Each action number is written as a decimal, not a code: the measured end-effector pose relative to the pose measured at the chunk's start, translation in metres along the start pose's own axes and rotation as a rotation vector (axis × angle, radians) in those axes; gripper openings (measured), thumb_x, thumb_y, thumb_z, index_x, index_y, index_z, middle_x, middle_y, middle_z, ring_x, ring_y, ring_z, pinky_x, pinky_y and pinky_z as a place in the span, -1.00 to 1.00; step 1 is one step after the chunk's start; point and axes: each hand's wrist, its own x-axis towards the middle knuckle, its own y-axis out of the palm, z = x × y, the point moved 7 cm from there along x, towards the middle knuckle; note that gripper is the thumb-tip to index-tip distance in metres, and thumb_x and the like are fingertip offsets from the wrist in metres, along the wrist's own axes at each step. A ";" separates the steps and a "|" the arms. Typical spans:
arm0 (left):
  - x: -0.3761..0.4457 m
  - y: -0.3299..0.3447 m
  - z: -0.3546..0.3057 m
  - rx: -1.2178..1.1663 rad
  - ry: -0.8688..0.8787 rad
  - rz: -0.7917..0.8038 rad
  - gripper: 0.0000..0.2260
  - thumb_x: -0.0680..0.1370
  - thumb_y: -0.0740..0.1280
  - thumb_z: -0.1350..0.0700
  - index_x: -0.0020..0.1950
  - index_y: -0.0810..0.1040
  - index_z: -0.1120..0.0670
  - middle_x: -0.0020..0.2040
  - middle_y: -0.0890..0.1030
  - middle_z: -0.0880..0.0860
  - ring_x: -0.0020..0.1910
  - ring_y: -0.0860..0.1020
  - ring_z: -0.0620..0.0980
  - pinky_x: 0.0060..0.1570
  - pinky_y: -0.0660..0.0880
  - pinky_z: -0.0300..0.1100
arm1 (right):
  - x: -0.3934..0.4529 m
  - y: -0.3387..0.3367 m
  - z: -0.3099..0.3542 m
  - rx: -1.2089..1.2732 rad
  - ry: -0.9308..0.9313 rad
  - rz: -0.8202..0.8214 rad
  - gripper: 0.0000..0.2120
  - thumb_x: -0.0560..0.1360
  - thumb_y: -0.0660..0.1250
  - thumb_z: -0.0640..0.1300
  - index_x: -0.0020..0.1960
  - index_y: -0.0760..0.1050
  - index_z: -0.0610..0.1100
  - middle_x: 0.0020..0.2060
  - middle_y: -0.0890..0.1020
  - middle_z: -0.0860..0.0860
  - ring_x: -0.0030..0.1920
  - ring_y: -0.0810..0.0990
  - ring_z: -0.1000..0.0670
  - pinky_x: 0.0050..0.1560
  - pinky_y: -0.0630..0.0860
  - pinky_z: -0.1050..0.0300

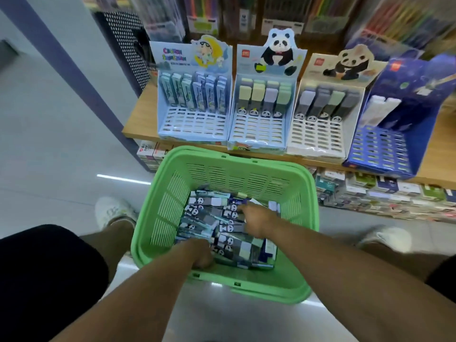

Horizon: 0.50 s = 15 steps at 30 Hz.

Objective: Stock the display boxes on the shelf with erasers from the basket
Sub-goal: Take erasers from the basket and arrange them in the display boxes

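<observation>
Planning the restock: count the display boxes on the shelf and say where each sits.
4, side by side on the shelf: light blue cartoon box far left, panda box, cream panda box, dark blue box far right. More may lie outside the frame.

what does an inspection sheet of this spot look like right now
surface: wooden shelf bears four display boxes, front slots empty
job's things: green basket on floor, erasers heaped inside; blue box has fewest
clutter: boxed stock under shelf
grippers: left hand and right hand both in the basket among erasers; grip unclear
cables: nothing seen
surroundings: pen packs behind, pale floor, shoes
</observation>
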 end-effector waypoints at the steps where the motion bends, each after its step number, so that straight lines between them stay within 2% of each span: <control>1: 0.003 0.001 0.003 -0.009 -0.015 -0.001 -0.46 0.64 0.22 -0.01 0.57 0.20 0.14 0.55 0.25 0.19 0.47 0.33 0.17 0.43 0.32 0.03 | 0.010 0.005 -0.002 0.012 0.018 0.008 -0.25 0.54 0.34 -0.25 0.63 0.07 -0.10 0.56 0.22 -0.13 0.46 0.36 -0.17 0.30 0.46 -0.01; 4: 0.017 0.008 0.005 -0.041 -0.035 0.001 -0.51 0.63 0.23 0.01 0.53 0.28 0.14 0.50 0.33 0.18 0.43 0.37 0.17 0.38 0.35 0.02 | 0.034 0.014 -0.002 0.017 0.017 0.018 -0.12 0.52 0.44 -0.15 0.65 -0.04 -0.14 0.61 0.05 -0.12 0.55 0.19 -0.18 0.43 0.35 -0.06; 8: 0.033 0.017 0.006 -0.084 -0.059 0.048 -0.57 0.62 0.26 0.03 0.44 0.37 0.17 0.40 0.45 0.20 0.31 0.47 0.16 0.30 0.45 0.02 | 0.055 0.026 0.006 -0.048 0.036 0.001 -0.06 0.50 0.47 -0.02 0.63 -0.05 -0.22 0.57 0.14 -0.16 0.53 0.19 -0.22 0.47 0.27 -0.13; 11: 0.039 0.017 0.005 -0.067 -0.052 0.033 -0.58 0.62 0.25 0.01 0.44 0.38 0.17 0.39 0.44 0.20 0.32 0.45 0.18 0.31 0.43 0.02 | 0.060 0.035 0.009 -0.172 0.091 -0.016 -0.16 0.48 0.47 -0.02 0.57 0.12 -0.25 0.46 0.27 -0.19 0.43 0.26 -0.22 0.43 0.23 -0.13; 15: 0.046 0.020 0.005 -0.030 -0.043 0.000 -0.50 0.59 0.25 -0.07 0.47 0.35 0.11 0.46 0.34 0.22 0.39 0.34 0.24 0.38 0.35 0.11 | 0.057 0.053 0.018 -0.168 0.130 0.047 -0.26 0.49 0.44 -0.07 0.54 0.18 -0.27 0.47 0.26 -0.23 0.45 0.25 -0.23 0.47 0.20 -0.16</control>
